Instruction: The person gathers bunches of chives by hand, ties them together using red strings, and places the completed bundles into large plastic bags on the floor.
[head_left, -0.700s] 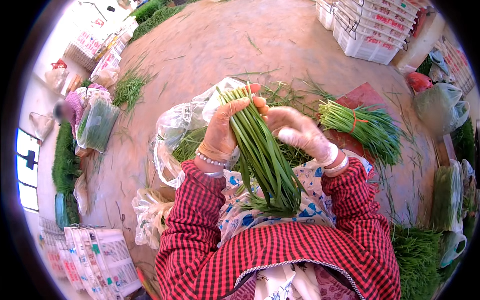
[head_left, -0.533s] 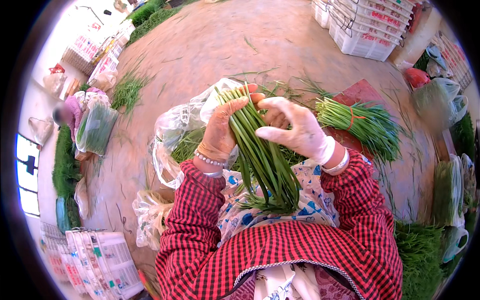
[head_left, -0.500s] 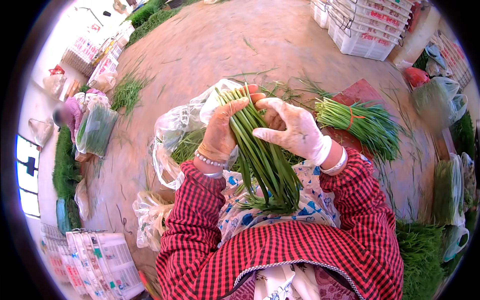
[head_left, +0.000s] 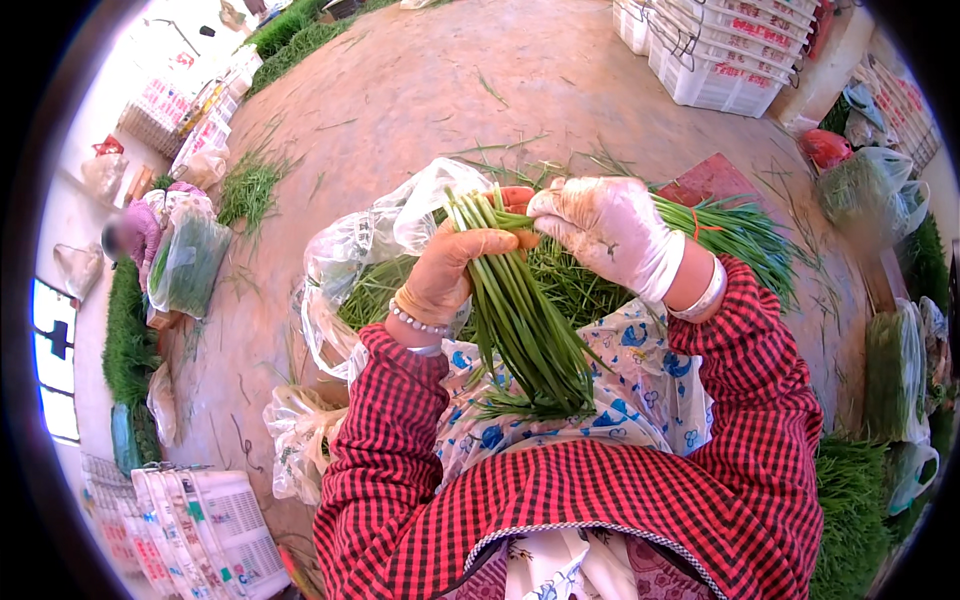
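Observation:
My left hand (head_left: 445,272), in a thin soiled glove, is closed round a bunch of garlic chives (head_left: 525,335). Its pale stem ends point up and away, while the green blades hang toward my lap. Beside the stems, my gloved right hand (head_left: 622,238) is closed in a pinch; a green chive stalk (head_left: 513,217) runs from the bunch into its fingertips. Beneath both hands loose chives (head_left: 572,287) lie in a heap. A tied bunch of chives (head_left: 742,236) with an orange band is partly hidden behind my right hand.
A clear plastic bag (head_left: 345,248) lies open left of the heap. The tied bunch rests by a red board (head_left: 714,180). White crates (head_left: 715,75) are stacked at far right; more crates (head_left: 215,525) stand near left. Another person (head_left: 142,240) is at the left.
My right hand has gone from open, with fingers spread beside the bunch, to a pinch at the stems. The left hand keeps its hold.

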